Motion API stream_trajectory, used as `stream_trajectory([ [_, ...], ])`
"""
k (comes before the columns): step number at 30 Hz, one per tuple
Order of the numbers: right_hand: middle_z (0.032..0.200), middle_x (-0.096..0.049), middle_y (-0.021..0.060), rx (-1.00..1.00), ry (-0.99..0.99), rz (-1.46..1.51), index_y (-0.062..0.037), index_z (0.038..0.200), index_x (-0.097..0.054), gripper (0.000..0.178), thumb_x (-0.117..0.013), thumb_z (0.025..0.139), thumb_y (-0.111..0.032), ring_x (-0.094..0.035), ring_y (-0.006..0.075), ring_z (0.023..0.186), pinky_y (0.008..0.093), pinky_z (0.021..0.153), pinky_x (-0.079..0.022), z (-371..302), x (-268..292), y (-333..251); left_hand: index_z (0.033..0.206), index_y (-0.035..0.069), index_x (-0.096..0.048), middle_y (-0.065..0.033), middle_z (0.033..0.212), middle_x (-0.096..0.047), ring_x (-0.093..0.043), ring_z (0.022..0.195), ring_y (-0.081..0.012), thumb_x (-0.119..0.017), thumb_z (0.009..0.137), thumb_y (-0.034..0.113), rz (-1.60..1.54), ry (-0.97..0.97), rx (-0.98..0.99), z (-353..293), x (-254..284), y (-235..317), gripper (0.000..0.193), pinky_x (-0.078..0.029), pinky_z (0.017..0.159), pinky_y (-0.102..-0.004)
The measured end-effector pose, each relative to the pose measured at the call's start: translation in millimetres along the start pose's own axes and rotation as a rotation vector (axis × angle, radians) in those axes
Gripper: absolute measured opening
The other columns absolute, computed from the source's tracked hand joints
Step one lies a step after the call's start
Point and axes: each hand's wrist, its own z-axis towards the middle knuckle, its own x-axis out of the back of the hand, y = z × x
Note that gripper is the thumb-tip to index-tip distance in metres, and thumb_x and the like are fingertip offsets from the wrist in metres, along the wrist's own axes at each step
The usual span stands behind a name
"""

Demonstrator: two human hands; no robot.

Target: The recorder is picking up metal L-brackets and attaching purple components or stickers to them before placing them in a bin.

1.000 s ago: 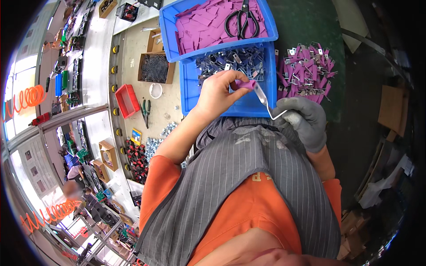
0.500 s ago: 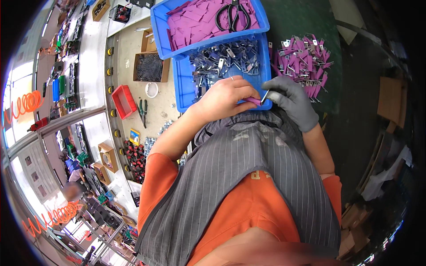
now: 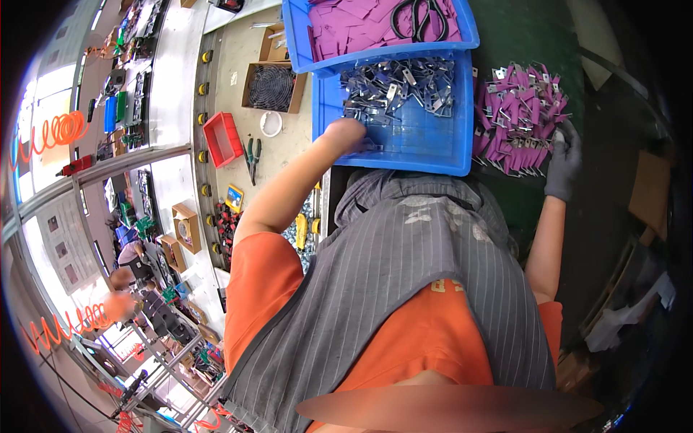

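Observation:
My left hand is bare and blurred, at the left side of the lower blue bin, close to the bent metal tabs heaped in it. Its fingers are smeared, so what they hold cannot be made out. Far to the right, my right hand wears a grey glove and reaches the right edge of a pile of metal tabs in purple sleeves. Its thumb and fingers look apart against the pile, with no piece visible between them. Above, another blue bin holds loose flat purple sleeves and black-handled scissors.
Left of the bins are a cardboard box with a dark coil, a white ring, a red tray and green-handled pliers. A conveyor frame and work line run along the left. Cardboard stands at the far right.
My hands have parted from over the lower bin's front edge, where they held a purple sleeve and a metal tab. The left moved left into the bin, the right went right to the pile.

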Motion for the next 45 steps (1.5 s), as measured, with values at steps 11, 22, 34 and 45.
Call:
stream_trajectory([
  [11, 0.100, -0.059, -0.0004, 0.112, -0.269, 0.121, -0.0034, 0.112, -0.058, 0.024, -0.054, 0.088, -0.004, -0.053, 0.0049, 0.086, 0.0201, 0.078, -0.044, -45.8, -48.0, -56.5, 0.105, 0.010, -0.066, -0.0129, 0.105, -0.065, -0.062, 0.096, -0.0301, -0.064, 0.075, 0.051, -0.039, -0.284, 0.105, 34.8, -0.8, 3.5, 0.051, -0.049, 0.082, -0.0386],
  [22, 0.099, -0.062, 0.0055, 0.081, -0.445, 0.194, -0.0022, 0.105, -0.060, 0.019, -0.057, 0.087, -0.008, -0.059, 0.0122, 0.088, 0.0248, 0.080, -0.046, -42.7, -70.2, -60.1, 0.093, 0.007, -0.068, -0.0117, 0.078, -0.067, -0.066, 0.069, -0.0229, -0.063, 0.082, 0.021, -0.810, 0.475, -0.057, 32.3, 36.6, 44.2, 0.019, -0.051, 0.064, -0.0311],
  [34, 0.085, -0.064, 0.0139, 0.030, -1.049, -0.102, -0.0008, 0.099, -0.061, 0.024, -0.058, 0.084, -0.020, -0.062, 0.0195, 0.074, 0.0296, 0.070, -0.048, -22.7, -116.1, -110.7, 0.098, 0.006, -0.065, -0.0104, 0.084, -0.067, -0.065, 0.073, -0.0261, -0.065, 0.081, 0.021, -0.755, 0.579, -0.237, -20.5, 40.2, 60.5, 0.023, -0.051, 0.068, -0.0345],
  [45, 0.091, -0.063, 0.0093, 0.450, -0.942, -0.654, -0.0094, 0.100, -0.058, 0.025, -0.060, 0.078, -0.019, -0.062, 0.0268, 0.079, 0.0368, 0.066, -0.050, -45.2, -129.5, -120.8, 0.084, 0.016, -0.065, -0.0028, 0.074, -0.062, -0.059, 0.078, -0.0245, -0.064, 0.075, 0.019, -0.318, 1.114, -0.036, -43.4, 89.1, -1.2, 0.009, -0.048, 0.067, -0.0366],
])
